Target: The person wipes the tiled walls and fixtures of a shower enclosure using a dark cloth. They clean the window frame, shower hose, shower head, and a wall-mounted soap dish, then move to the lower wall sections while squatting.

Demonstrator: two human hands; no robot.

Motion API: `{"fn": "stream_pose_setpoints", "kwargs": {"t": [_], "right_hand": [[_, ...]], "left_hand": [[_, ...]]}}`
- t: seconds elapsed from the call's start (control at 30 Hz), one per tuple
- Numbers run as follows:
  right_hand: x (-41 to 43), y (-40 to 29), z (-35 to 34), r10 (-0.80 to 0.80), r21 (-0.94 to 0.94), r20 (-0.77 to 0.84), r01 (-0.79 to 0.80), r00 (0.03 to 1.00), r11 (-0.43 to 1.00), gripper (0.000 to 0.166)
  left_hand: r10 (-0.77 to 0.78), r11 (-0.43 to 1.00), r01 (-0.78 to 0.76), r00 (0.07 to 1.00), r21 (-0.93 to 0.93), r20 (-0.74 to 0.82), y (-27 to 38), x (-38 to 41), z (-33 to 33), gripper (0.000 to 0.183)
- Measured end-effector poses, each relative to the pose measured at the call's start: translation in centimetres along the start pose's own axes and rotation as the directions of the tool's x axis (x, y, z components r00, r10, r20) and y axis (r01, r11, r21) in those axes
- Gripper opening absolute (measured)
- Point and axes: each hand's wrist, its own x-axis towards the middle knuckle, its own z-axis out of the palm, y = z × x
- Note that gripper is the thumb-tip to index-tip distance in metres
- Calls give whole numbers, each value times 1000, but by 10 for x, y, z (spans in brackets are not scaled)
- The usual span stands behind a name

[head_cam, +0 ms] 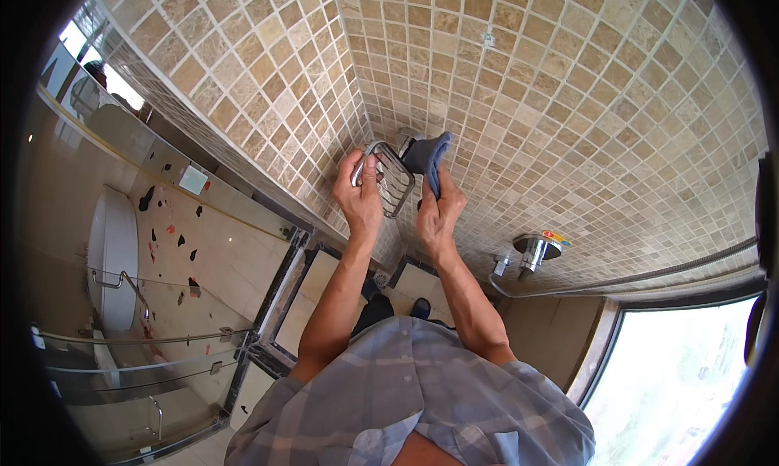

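My left hand (pixel 358 192) grips a chrome wire soap basket (pixel 397 189) by its left rim, the thumb over the edge. The basket is tilted in the corner of two mosaic-tiled walls. In my right hand (pixel 442 213) is a folded blue-grey cloth (pixel 424 154), pinched between thumb and fingers. The cloth's left end lies close beside a chrome wall mount (pixel 406 137) behind the basket. Whether the cloth touches the mount or the basket is hard to tell, and so is whether the basket is attached to the mount.
To the right, a chrome shower valve (pixel 534 250) projects from the wall, with a metal hose (pixel 608 288) running along it. A bright window (pixel 675 375) is at lower right. Glass panels (pixel 146 350) and a white tub (pixel 115 253) appear at left. A floor drain (pixel 381 278) lies below.
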Motion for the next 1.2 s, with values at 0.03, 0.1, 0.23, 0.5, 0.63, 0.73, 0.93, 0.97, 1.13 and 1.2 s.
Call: {"fn": "stream_pose_setpoints", "kwargs": {"t": [0.03, 0.1, 0.23, 0.5, 0.63, 0.73, 0.93, 0.97, 1.13, 1.2], "right_hand": [[4, -8, -2, -197, -148, -53, 188, 979, 971, 32], [31, -12, 3, -595, -398, -10, 543, 804, 740, 37], [53, -21, 18, -611, -566, 314, 660, 727, 494, 44], [20, 16, 13, -533, -571, 180, 529, 827, 628, 58], [3, 30, 10, -437, -450, 57, 413, 898, 792, 56], [-12, 47, 7, 108, -314, 132, -62, 985, 948, 42], [26, 109, 39, 458, 670, 663, -743, 592, -8, 32], [33, 111, 47, 401, 640, 723, -764, 562, -82, 33], [21, 110, 50, 257, 688, 725, -676, 639, -263, 35], [13, 89, 41, 408, 784, 609, -595, 680, -178, 37]], "left_hand": [[-23, 1000, 23, 1000, -6, -4, 1, -2, -1, 24], [-3, 1000, 3, 1000, -14, -11, 2, -2, 2, 24], [20, 1000, -20, 1000, 9, -6, 1, 1, 0, 24], [76, 994, -76, 997, 73, -1, -16, 3, -8, 23], [-6, 1000, 6, 1000, -27, 8, 1, 1, 0, 25], [-20, 1000, 20, 1000, 2, -8, 3, 1, -4, 29], [-33, 999, 32, 999, 44, 24, 1, 1, -6, 32], [-8, 998, 7, 1000, 62, 28, 0, 3, -7, 32], [7, 992, -10, 1000, 125, 30, 1, 4, -10, 29], [30, 990, -30, 1000, 141, -1, 0, 6, -9, 28]]}}
